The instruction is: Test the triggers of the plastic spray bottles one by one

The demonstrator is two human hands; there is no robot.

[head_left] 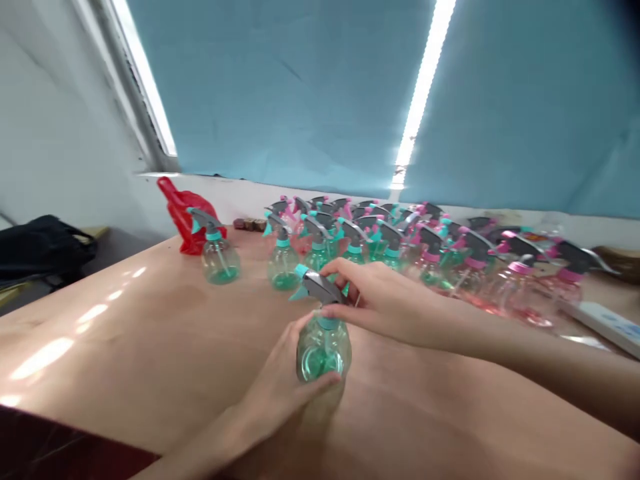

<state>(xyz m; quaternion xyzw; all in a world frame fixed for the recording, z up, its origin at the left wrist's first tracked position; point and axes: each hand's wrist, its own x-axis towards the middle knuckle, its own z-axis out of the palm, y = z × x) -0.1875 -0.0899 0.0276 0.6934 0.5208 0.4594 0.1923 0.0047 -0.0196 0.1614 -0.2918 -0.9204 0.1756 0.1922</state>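
Note:
A clear green spray bottle (327, 347) with a grey and turquoise trigger head (320, 285) is held upright over the near part of the table. My left hand (287, 373) wraps round the bottle's body from the left, thumb across its front. On the right side, my right hand (367, 290) grips the spray head and its collar between thumb and fingers. The nozzle points left. Just behind stands another green spray bottle (283, 267), and a further green one (220, 260) is set apart to the left.
Several spray bottles with pink collars (473, 267) and green ones crowd the back and right of the table (200, 347). A red plastic bag (193, 207) lies at the back left. A white box (607, 323) is at the right edge, and a black bag (45, 253) sits far left.

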